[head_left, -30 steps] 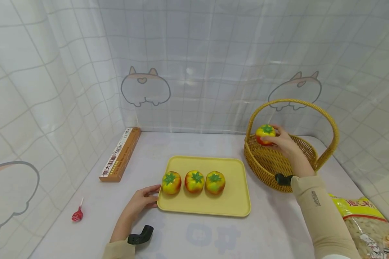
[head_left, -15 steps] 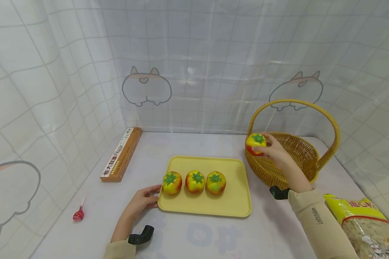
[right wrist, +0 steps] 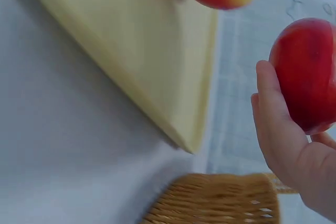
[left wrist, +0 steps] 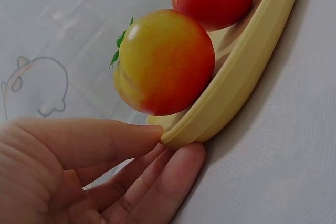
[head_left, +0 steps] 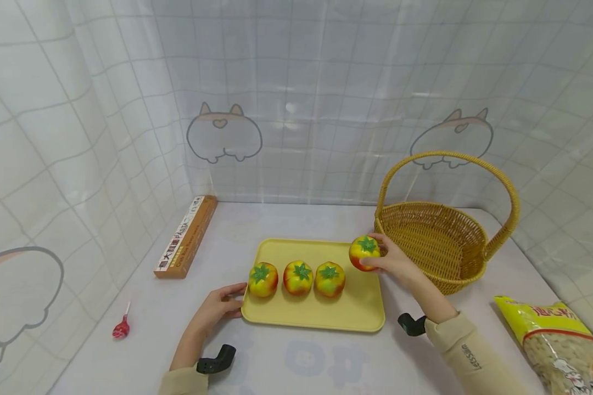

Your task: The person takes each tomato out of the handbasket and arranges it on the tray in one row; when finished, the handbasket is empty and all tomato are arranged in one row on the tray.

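Note:
My right hand (head_left: 389, 258) grips a red-and-yellow tomato (head_left: 364, 253) with a green star-shaped top, above the right end of a yellow tray (head_left: 296, 316). The right wrist view shows this tomato (right wrist: 310, 77) between fingers and thumb, raised off the tray. Three similar tomatoes stand in a row on the tray: a left one (head_left: 263, 280), a middle one (head_left: 297, 277) and a right one (head_left: 330, 280). At the tray's left edge my left hand (head_left: 218, 305) pinches the rim (left wrist: 184, 132), thumb on top and fingers against its underside.
A wicker basket (head_left: 425, 241) with a tall handle stands right of the tray, nothing in it. A pasta box (head_left: 186, 237) lies at the back left, a red lollipop (head_left: 121, 328) at the front left. A yellow-topped food bag (head_left: 558, 340) lies front right.
My right hand has carried the tomato out of the basket, leftward and toward me, to over the tray's right end. My left hand has stayed at the tray's edge.

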`<state>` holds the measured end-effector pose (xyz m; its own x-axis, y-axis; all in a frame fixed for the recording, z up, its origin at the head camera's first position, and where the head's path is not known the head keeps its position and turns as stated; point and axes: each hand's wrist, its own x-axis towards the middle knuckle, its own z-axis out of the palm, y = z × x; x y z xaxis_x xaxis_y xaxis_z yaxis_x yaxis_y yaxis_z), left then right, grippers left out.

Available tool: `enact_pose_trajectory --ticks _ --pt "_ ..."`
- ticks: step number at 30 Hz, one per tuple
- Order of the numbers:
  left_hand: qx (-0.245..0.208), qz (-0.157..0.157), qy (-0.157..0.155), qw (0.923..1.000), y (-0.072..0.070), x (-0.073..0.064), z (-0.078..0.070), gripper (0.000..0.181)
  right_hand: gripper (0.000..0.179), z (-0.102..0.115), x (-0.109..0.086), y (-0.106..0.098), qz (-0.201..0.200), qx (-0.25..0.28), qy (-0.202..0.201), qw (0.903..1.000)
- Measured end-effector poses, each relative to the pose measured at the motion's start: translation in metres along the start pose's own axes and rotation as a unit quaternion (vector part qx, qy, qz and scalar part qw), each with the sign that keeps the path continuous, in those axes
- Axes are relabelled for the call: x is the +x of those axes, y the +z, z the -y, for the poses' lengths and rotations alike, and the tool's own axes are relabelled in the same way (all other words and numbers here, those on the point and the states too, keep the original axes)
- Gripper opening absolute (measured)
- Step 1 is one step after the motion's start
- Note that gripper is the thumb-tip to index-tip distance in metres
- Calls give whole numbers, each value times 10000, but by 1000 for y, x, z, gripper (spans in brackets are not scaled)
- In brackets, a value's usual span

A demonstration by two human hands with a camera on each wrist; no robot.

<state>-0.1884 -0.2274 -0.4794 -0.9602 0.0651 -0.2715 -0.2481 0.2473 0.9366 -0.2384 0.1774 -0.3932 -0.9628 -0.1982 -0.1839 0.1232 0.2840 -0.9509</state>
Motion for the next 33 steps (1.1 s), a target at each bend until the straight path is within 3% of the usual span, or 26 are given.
enact_pose_trajectory --ticks 13,28,33 --pt "-45 64 39 10000 -1 -1 -2 50 77 -27 2 19 -6 -1001 539 9935" --pt "-64 113 83 9999 -2 -3 -3 50 77 -25 -5 24 -12 -1767 296 9838" --pt "-100 124 86 9998 -3 -4 -4 50 75 -26 -5 24 8 -1750 242 9843"
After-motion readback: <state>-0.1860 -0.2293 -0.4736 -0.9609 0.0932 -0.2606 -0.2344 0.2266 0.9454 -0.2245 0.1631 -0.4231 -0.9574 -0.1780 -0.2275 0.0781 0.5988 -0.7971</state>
